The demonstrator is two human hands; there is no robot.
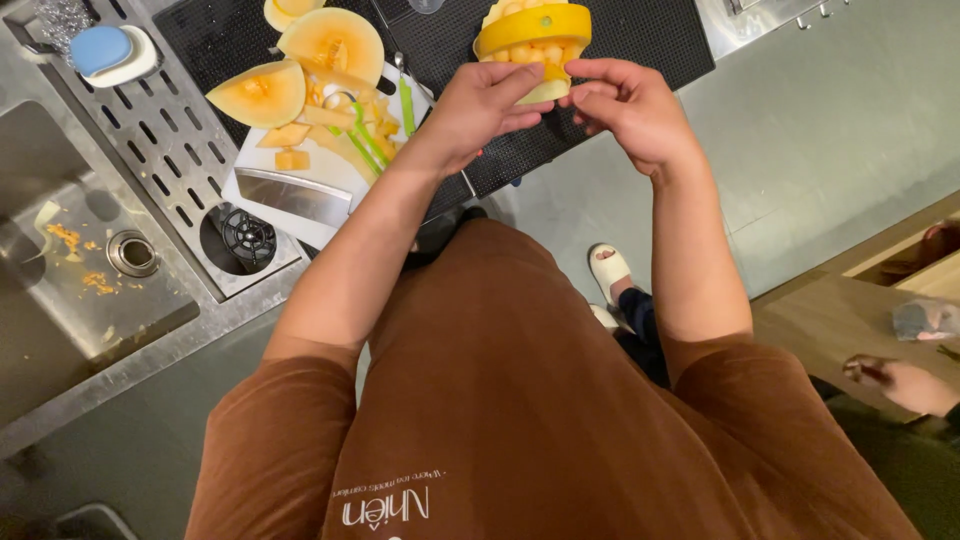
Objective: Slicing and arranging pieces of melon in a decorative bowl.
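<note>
Both my hands meet at the front edge of a black rubber mat (640, 40). My left hand (487, 100) and my right hand (630, 105) pinch the same pale yellow melon piece (545, 92) between their fingertips. Just beyond it stands a yellow container (533, 28) heaped with small melon chunks. To the left lies a white cutting board (262, 160) with two cut melon halves (335, 40), loose melon cubes and green-handled tools (366, 140).
A wide steel blade (295, 195) rests on the board's near end. Left of it are a perforated steel drainer (150, 130), a sink (90, 280) with orange scraps, and a blue sponge (100, 48). Another person's hand (905, 385) shows at the lower right.
</note>
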